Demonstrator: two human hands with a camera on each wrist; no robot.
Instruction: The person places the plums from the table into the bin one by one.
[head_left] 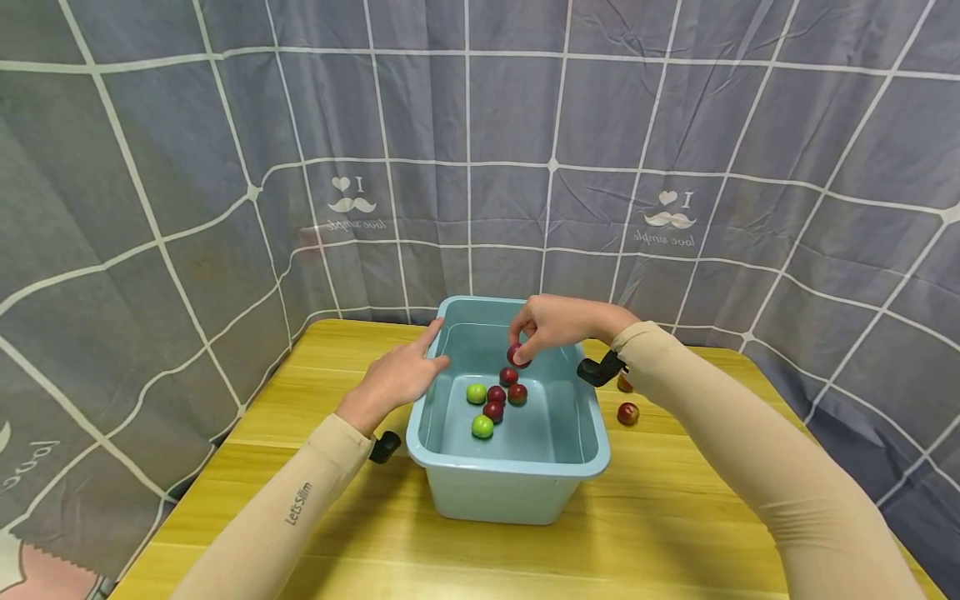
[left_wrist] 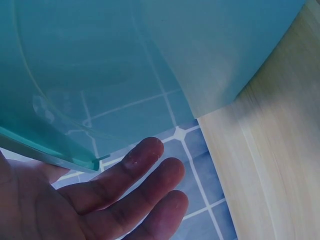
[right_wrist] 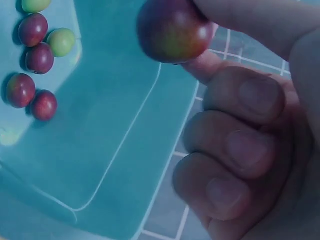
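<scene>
Between thumb and index finger, my right hand (head_left: 553, 320) pinches a dark red plum (right_wrist: 172, 32) with a greenish patch, above the inside of a light blue plastic tub (head_left: 508, 468). Its other three fingers are curled in toward the palm. On the tub floor lie several red plums (head_left: 493, 412) and two green fruits, one of them the green fruit (head_left: 482, 427) nearest the front. At the tub's left rim rests my left hand (head_left: 397, 375), thumb at the edge. The left wrist view shows its fingers (left_wrist: 160, 172) nearly straight, along the outside of the wall.
Right of the tub, a red plum (head_left: 628, 413) lies on the yellow wooden table (head_left: 675, 508). Another plum (head_left: 626, 383) behind it is partly covered by the right forearm. A grey curtain (head_left: 510, 200) with white grid lines hangs behind and at the sides.
</scene>
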